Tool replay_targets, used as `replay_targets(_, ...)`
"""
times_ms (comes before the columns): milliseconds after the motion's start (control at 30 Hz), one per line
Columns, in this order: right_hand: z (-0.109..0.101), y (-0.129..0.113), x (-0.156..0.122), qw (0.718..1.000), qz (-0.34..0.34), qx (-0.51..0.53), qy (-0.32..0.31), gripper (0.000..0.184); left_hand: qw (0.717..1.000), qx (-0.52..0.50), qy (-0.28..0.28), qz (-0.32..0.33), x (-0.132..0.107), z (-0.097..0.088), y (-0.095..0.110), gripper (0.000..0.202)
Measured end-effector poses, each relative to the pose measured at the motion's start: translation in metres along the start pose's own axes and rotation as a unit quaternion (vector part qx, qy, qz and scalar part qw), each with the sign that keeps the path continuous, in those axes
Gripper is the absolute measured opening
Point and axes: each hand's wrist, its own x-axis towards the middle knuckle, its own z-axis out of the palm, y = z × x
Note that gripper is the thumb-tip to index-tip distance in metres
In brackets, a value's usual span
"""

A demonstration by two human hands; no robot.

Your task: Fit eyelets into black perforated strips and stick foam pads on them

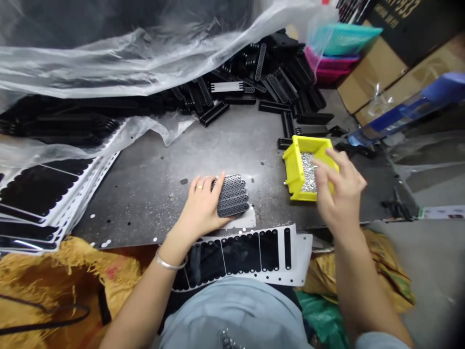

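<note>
In the head view, the left hand (203, 206) lies palm-down, fingers extended and together on a stack of black perforated strips (232, 196) at centre. Right of centre, the right hand's curled fingers (329, 159) reach over a yellow plastic bin (293, 166) of small silver pieces (308, 173); whether they hold anything cannot be seen.

A gold ring (200, 187) is being worn on the left hand (201, 208), with a thin silver bangle (170, 264) above it and a pale blue top (232, 315) being worn too.
</note>
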Motion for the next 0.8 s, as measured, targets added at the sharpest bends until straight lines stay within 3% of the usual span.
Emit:
replay_targets(100,-0.009,0.003,-0.038,0.989,-0.059,0.028,-0.135,0.02,1.0,-0.003,-0.01,0.008,-0.003,-0.004,-0.003,0.12)
replay_targets(167,-0.013,0.004,-0.064,0.963,-0.065,0.063,-0.253,0.028,1.0,-0.017,0.008,0.018,-0.01,-0.011,0.004,0.123)
replay_targets(267,-0.017,0.003,-0.085,0.941,-0.049,0.107,-0.317,0.028,0.994,-0.077,0.058,0.046,-0.021,-0.021,0.031,0.102)
replay_targets(333,-0.018,-0.003,-0.085,0.931,-0.049,0.181,-0.314,0.019,0.981,-0.171,0.043,0.08,-0.027,-0.022,0.058,0.074)
replay_targets(400,-0.02,-0.013,-0.079,0.922,-0.062,0.259,-0.283,0.016,0.952,-0.295,-0.013,0.079,-0.029,-0.016,0.084,0.053)
replay_targets(500,-0.018,-0.033,-0.073,0.957,-0.085,0.223,-0.168,0.02,0.907,-0.42,-0.023,-0.012,-0.028,-0.006,0.106,0.018)
replay_targets(600,-0.008,-0.05,-0.074,0.982,-0.098,0.14,-0.084,0.027,0.892,-0.444,0.019,-0.081,-0.028,-0.002,0.108,0.017)
replay_targets(700,0.003,-0.054,-0.079,0.961,-0.065,0.237,-0.127,0.024,0.894,-0.44,0.039,-0.071,-0.029,0.0,0.103,0.018)
replay_targets(800,0.003,-0.047,-0.08,0.933,0.061,0.316,-0.16,0.017,0.906,-0.415,0.063,-0.059,-0.029,0.009,0.102,0.021)
